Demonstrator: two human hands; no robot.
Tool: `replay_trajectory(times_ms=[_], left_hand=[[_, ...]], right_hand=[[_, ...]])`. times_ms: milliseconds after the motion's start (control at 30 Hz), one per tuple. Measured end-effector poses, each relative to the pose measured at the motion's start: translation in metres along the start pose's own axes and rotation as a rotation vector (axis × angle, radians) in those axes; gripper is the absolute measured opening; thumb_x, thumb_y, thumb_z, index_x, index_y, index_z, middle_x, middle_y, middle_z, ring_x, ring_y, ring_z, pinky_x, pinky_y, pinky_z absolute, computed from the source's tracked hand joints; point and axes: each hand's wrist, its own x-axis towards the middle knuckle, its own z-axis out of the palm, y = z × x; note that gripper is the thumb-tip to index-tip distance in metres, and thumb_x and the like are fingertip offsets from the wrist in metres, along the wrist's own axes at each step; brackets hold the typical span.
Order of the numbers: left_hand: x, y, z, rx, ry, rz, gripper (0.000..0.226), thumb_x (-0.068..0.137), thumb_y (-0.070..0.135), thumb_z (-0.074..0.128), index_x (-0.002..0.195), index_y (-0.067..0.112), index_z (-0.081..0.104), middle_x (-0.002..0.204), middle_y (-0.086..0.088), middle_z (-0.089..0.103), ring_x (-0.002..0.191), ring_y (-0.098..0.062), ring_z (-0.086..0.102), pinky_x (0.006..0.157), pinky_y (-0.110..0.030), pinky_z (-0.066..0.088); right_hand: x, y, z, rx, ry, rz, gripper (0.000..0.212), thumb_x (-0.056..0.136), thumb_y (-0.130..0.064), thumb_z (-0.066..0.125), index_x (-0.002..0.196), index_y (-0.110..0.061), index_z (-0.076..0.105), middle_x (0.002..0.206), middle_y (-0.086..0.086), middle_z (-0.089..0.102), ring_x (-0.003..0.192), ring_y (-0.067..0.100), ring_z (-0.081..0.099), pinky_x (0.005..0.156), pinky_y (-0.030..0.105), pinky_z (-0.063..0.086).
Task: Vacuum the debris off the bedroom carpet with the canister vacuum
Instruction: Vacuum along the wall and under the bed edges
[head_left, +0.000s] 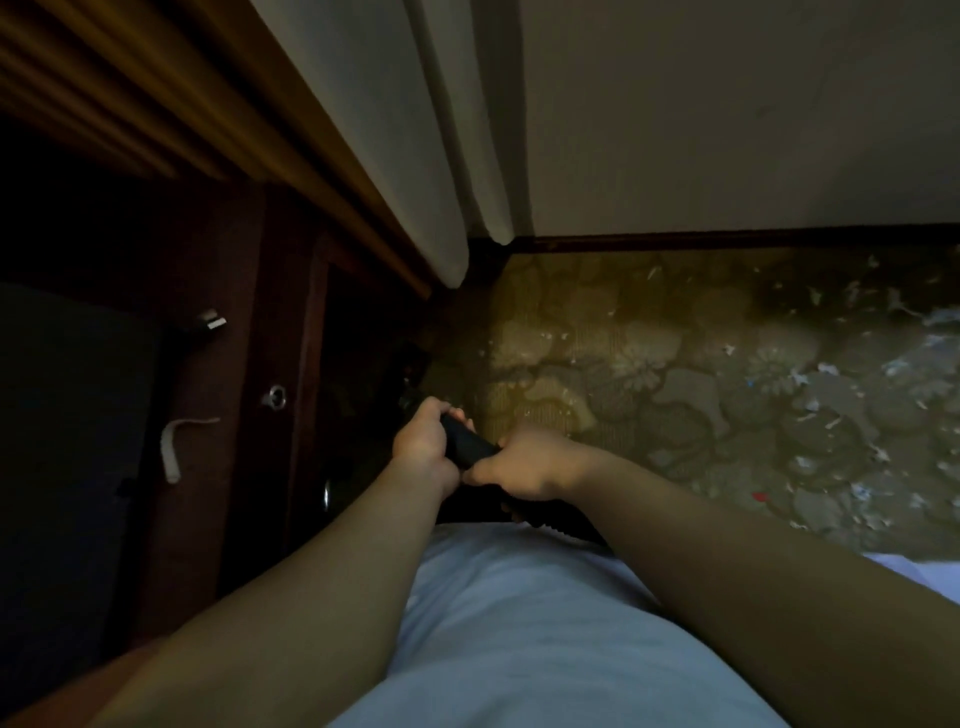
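**A:** What are the hands doing?

**B:** Both are holding the black vacuum tube (470, 441). The left hand (423, 449) is curling round its far end. The right hand (522, 470) is gripping it closer to the body, where the ribbed hose (553, 527) is joining on.

**A:** Where is that from the curtain (415, 156)?

**B:** Below the curtain's hem, on the person's side of it. The tube is running into shadow under the curtain, so I cannot tell where the nozzle is sitting. The canister is not showing at all.

**A:** And the mess?

**B:** Pale debris (810, 374) is lying thick on the patterned carpet (597, 338), well to the right of the curtain. The carpet just beside the curtain is looking far cleaner.

**A:** So which step is this?

**B:** I am reading it as getting a firm hold and lining the tube up in the corner. Most of the cleaning looks to be ahead.

**A:** What is the next move asking for?

**B:** Probably swinging the tube rightward, away from the curtain. It means keeping the nozzle flat on the carpet, working in slow passes and leaving the hose some slack.
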Motion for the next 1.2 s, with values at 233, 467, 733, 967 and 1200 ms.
replay_trajectory(times_ms=[233,467,733,967,1200], left_hand=[[-0.043,-0.122,0.041,-0.071,0.014,-0.005,0.02,0.091,0.013,0.061,0.072,0.006,0.058,0.055,-0.004,0.056,0.059,-0.018,0.052,0.062,-0.03,0.052],[-0.099,-0.24,0.126,-0.005,-0.137,-0.068,0.014,0.093,0.01,0.057,0.08,0.007,0.055,0.059,-0.003,0.053,0.055,-0.017,0.052,0.052,-0.026,0.051],[-0.145,-0.308,0.198,0.21,-0.218,-0.136,0.013,0.091,0.013,0.06,0.079,0.007,0.058,0.059,-0.003,0.056,0.06,-0.018,0.054,0.06,-0.031,0.051],[-0.16,-0.31,0.219,0.26,-0.281,-0.158,0.008,0.089,0.013,0.062,0.09,0.005,0.061,0.063,-0.002,0.058,0.06,-0.017,0.055,0.059,-0.028,0.052],[-0.158,-0.277,0.216,0.237,-0.298,-0.123,0.007,0.091,0.011,0.062,0.097,0.006,0.062,0.065,-0.002,0.057,0.064,-0.016,0.055,0.069,-0.031,0.054]], right_hand=[[-0.048,0.104,-0.042,-0.152,0.01,-0.028,0.029,0.085,-0.042,0.081,0.092,-0.017,0.068,0.081,0.007,0.074,0.069,0.024,0.072,0.061,0.031,0.055],[-0.136,0.211,-0.113,-0.187,0.15,0.068,0.035,0.079,-0.048,0.081,0.087,-0.014,0.073,0.081,0.007,0.076,0.067,0.023,0.072,0.061,0.028,0.054],[-0.203,0.289,-0.163,0.111,0.198,0.155,0.036,0.082,-0.04,0.08,0.086,-0.004,0.075,0.062,0.01,0.073,0.053,0.027,0.069,0.06,0.034,0.054],[-0.221,0.291,-0.173,0.204,0.232,0.152,0.034,0.087,-0.033,0.076,0.09,0.0,0.071,0.066,0.02,0.073,0.055,0.032,0.07,0.062,0.038,0.057],[-0.203,0.269,-0.169,0.237,0.26,0.133,0.037,0.087,-0.034,0.079,0.095,0.0,0.069,0.07,0.019,0.075,0.065,0.038,0.076,0.062,0.041,0.06]])
